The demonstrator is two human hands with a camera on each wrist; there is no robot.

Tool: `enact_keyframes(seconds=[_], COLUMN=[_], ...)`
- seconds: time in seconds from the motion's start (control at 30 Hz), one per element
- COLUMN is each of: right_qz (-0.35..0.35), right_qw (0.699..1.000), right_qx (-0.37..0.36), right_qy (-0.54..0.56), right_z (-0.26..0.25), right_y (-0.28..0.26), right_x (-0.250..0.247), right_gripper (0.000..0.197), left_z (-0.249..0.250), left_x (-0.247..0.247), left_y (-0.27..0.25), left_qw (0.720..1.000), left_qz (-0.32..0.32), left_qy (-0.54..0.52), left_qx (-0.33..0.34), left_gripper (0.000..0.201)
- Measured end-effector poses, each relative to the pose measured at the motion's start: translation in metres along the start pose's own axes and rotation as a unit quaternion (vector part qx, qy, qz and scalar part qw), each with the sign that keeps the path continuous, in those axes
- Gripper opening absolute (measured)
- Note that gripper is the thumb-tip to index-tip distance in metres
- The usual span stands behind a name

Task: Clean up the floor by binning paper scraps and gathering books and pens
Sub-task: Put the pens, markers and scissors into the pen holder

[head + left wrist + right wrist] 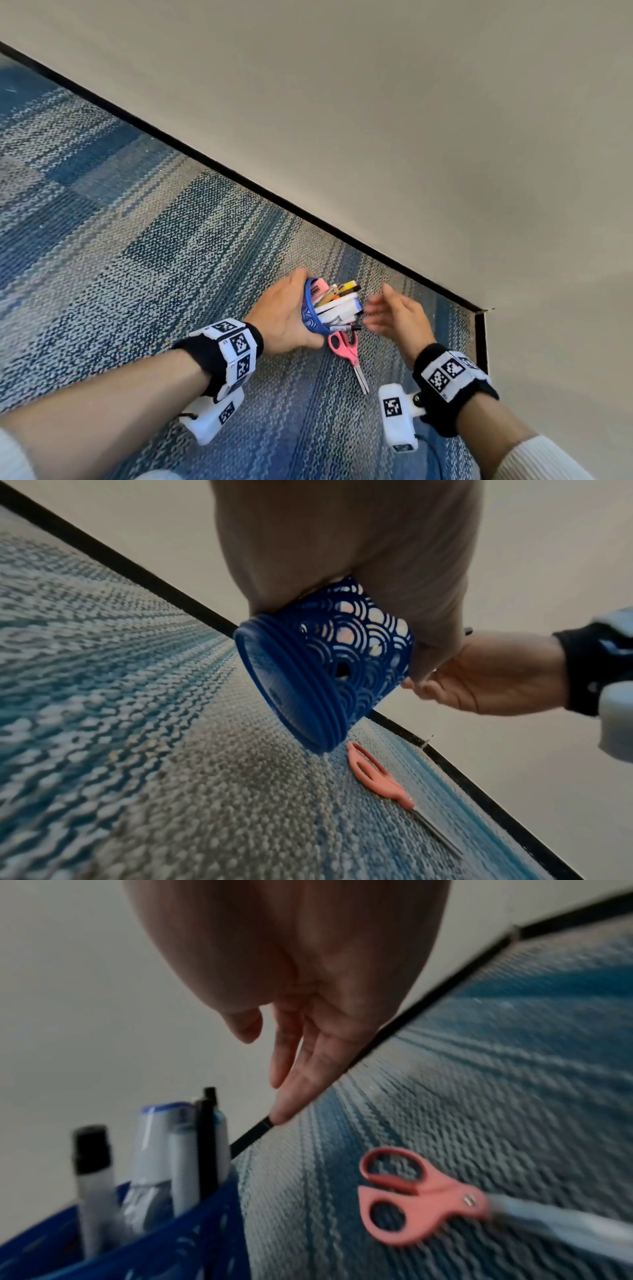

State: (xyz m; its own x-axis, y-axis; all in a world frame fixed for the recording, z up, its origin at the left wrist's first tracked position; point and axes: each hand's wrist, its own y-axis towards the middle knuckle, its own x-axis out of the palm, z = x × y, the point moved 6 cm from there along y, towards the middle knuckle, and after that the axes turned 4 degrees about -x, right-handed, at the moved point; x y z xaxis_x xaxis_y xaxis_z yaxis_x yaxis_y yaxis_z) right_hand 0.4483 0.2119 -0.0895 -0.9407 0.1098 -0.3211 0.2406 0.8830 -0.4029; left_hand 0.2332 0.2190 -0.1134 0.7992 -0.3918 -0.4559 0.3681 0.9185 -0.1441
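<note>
My left hand [287, 315] grips a blue patterned pen holder [313, 313], tilted on its side just above the carpet, its mouth facing right. Several pens and markers [337, 303] and a pink eraser stick out of it. The wrist view shows the holder [329, 664] from its base, held in my fingers. My right hand [394, 315] hovers just right of the pen tips, fingers relaxed and holding nothing; its fingers [294, 1074] hang straight. Pink-handled scissors [347, 353] lie on the carpet below the holder, blades pointing toward me, also seen as scissors [411, 1196].
Blue-grey patterned carpet [137, 240] covers the floor. A beige wall [411, 120] with a black baseboard [239, 178] runs diagonally behind the hands and turns a corner at the right [481, 329]. Open carpet stretches to the left.
</note>
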Motion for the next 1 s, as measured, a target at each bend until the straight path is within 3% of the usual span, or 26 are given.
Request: enact_keyframes(seconds=[0.07, 0.1, 0.13, 0.17, 0.2, 0.23, 0.47, 0.53, 0.6, 0.67, 0.7, 0.73, 0.8, 0.93, 1.0], right_qz=[-0.02, -0.034, -0.059, -0.091, -0.121, -0.142, -0.094, -0.052, 0.036, 0.104, 0.105, 0.08, 0.014, -0.067, -0.049], right_qw=[0.997, 0.975, 0.92, 0.852, 0.8, 0.774, 0.808, 0.857, 0.91, 0.954, 0.971, 0.976, 0.969, 0.948, 0.926], right_qx=[-0.003, -0.038, -0.078, -0.108, -0.12, -0.124, -0.089, -0.088, -0.123, -0.166, -0.184, -0.201, -0.244, -0.3, -0.327], right_qy=[-0.076, -0.217, -0.38, -0.504, -0.575, -0.604, -0.575, -0.505, -0.394, -0.226, -0.115, -0.021, 0.038, -0.086, -0.183], right_z=[0.017, 0.023, 0.029, 0.041, 0.056, 0.068, 0.076, 0.053, 0.017, -0.024, -0.044, -0.062, -0.092, -0.113, -0.116], right_y=[0.003, 0.005, 0.003, 0.001, -0.002, -0.007, -0.007, -0.01, -0.015, -0.025, -0.034, -0.043, -0.068, -0.096, -0.096], right_x=[0.003, 0.004, 0.009, 0.017, 0.025, 0.033, 0.015, -0.002, -0.025, -0.046, -0.052, -0.051, -0.042, -0.022, -0.023], right_gripper=[0.031, 0.025, 0.024, 0.037, 0.053, 0.065, 0.052, 0.036, 0.022, 0.025, 0.026, 0.027, 0.029, 0.023, 0.021], left_z=[-0.002, -0.003, -0.005, -0.006, -0.006, -0.006, -0.015, -0.012, -0.007, 0.003, 0.011, 0.021, 0.046, 0.099, 0.121], left_x=[0.002, 0.002, 0.003, 0.004, 0.005, 0.006, 0.01, 0.01, 0.01, 0.009, 0.009, 0.009, 0.005, -0.007, -0.013], left_y=[0.0, 0.001, 0.002, 0.002, 0.003, 0.003, 0.001, 0.001, 0.001, 0.001, 0.002, 0.001, 0.002, 0.008, 0.012], left_qw=[1.0, 1.0, 1.0, 1.0, 1.0, 1.0, 0.998, 0.998, 0.997, 0.996, 0.995, 0.994, 0.992, 0.991, 0.99], left_qz=[0.0, 0.002, 0.004, 0.005, 0.005, 0.003, -0.017, -0.018, -0.02, -0.03, -0.04, -0.054, -0.08, -0.091, -0.09], left_qy=[-0.002, -0.005, -0.005, -0.003, 0.003, 0.01, 0.046, 0.058, 0.067, 0.079, 0.089, 0.096, 0.091, 0.057, 0.044], left_qx=[-0.003, -0.006, -0.011, -0.014, -0.015, -0.015, -0.028, -0.026, -0.026, -0.019, -0.01, 0.002, 0.031, 0.086, 0.1], left_gripper=[0.081, 0.081, 0.082, 0.082, 0.082, 0.083, 0.076, 0.075, 0.076, 0.077, 0.077, 0.076, 0.075, 0.072, 0.069])
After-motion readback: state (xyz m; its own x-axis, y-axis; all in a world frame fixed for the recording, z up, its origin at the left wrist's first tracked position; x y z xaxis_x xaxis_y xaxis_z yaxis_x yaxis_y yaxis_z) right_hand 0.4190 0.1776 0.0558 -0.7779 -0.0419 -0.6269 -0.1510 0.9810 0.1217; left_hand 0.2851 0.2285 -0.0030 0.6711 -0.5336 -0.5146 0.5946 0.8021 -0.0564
